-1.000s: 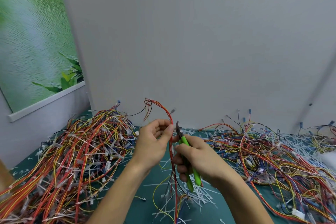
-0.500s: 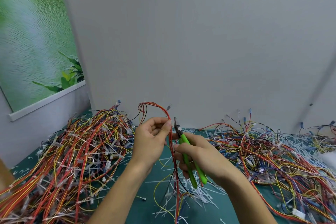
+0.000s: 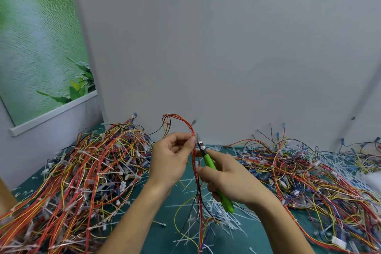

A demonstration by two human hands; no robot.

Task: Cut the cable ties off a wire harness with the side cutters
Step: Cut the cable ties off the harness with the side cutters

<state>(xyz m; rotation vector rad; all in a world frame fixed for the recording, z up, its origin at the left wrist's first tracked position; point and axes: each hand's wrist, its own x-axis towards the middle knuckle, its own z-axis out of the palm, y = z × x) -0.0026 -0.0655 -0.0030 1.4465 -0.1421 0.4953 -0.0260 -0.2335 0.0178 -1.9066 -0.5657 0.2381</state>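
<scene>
Head view, looking down at your two hands raised over a green mat (image 3: 162, 231). Your left hand (image 3: 171, 161) pinches a thin red-and-orange harness (image 3: 185, 122) between thumb and fingertips, with the palm turned toward you. Above the pinch the harness arches over to the left and ends in loose wire tails. Below the pinch it hangs straight down to the mat.

Your right hand (image 3: 231, 181), just right of the harness, has its fingers curled round the green handles of the cutters (image 3: 210, 163). The cutters slant up and left, and their tip sits against the harness, right beside your left fingertips. The blades look nearly closed. Whether a tie lies between them is too small to tell.

The harness is probably light and floppy, so it should sag wherever you do not support it. Hold it close to each tie and keep that short stretch taut. The wire insulation is likely soft, so bite only the tie.

Heaps of other wires (image 3: 82, 171) lie left and right of the harness, and cut white ties (image 3: 218, 212) are scattered beneath it.
</scene>
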